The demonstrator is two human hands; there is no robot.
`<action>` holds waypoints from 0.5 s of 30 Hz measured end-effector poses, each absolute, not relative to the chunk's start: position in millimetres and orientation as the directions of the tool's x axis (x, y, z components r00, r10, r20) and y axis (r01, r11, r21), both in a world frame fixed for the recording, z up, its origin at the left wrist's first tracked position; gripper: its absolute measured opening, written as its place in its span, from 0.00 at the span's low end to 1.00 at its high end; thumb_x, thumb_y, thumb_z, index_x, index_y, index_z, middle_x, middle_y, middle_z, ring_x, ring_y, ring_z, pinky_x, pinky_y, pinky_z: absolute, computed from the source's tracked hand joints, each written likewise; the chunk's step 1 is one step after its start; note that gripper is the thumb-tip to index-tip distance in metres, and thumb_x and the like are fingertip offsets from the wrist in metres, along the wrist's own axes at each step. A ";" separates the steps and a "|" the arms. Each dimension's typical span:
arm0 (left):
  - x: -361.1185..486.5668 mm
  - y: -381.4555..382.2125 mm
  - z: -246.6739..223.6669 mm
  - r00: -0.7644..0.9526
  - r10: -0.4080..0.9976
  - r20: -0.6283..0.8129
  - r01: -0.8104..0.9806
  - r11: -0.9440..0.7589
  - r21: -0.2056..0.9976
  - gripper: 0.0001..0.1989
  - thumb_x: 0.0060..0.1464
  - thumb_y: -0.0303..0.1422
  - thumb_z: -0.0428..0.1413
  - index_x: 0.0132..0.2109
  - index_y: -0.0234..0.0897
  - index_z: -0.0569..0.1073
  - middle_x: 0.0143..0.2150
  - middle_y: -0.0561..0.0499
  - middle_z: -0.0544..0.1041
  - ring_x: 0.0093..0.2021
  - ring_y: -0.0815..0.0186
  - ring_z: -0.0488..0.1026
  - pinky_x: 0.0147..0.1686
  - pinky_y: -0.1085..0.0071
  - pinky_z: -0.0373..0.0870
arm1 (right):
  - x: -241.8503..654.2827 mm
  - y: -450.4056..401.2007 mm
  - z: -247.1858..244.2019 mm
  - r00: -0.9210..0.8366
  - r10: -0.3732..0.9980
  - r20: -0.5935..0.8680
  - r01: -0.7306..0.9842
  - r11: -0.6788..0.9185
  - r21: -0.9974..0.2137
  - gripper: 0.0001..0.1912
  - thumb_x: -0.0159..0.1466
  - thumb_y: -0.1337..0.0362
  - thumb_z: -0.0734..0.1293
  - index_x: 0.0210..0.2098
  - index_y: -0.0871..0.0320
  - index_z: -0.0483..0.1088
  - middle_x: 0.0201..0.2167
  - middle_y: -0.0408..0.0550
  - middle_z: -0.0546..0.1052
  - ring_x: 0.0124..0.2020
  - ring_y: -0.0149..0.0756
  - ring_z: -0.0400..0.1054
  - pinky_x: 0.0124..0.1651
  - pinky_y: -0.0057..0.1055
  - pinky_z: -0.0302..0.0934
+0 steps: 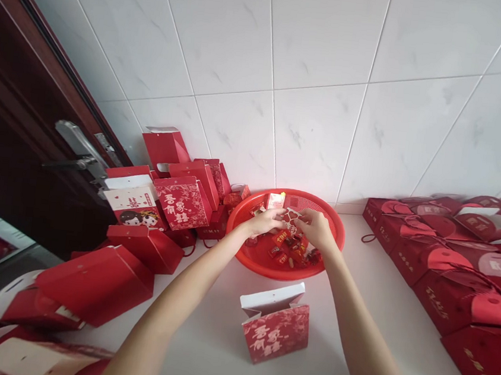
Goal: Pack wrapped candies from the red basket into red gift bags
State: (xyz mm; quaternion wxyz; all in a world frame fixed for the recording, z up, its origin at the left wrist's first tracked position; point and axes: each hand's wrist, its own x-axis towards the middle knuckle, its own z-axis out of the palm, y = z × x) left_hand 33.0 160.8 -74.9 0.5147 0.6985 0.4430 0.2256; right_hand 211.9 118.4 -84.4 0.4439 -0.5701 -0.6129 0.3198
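Note:
A round red plastic basket [249,259] stands against the tiled wall, with red-wrapped candies [283,253] and a small pale box [276,200] in it. Both hands are over the basket. My left hand [267,222] and my right hand [313,227] have their fingers at a white and red patterned packet [291,217] between them, pinched from either side. In front of the basket, a red gift bag [277,333] with white characters stands upright on the white table, its top open.
Several red gift bags and boxes [181,204] crowd the left side, near a dark door with a metal handle [79,151]. Rows of red boxes with cord handles [439,261] line the right side. White tiles [314,134] rise behind the basket.

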 end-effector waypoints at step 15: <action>21.2 165.7 -88.2 0.435 0.866 -0.247 0.777 -0.222 0.588 0.03 0.56 0.26 0.62 0.39 0.34 0.78 0.32 0.51 0.78 0.32 0.66 0.75 0.37 0.68 0.74 | 213.5 115.3 -81.5 0.233 0.935 0.269 0.333 0.183 -0.925 0.05 0.52 0.60 0.63 0.28 0.54 0.64 0.26 0.45 0.76 0.28 0.38 0.68 0.30 0.31 0.59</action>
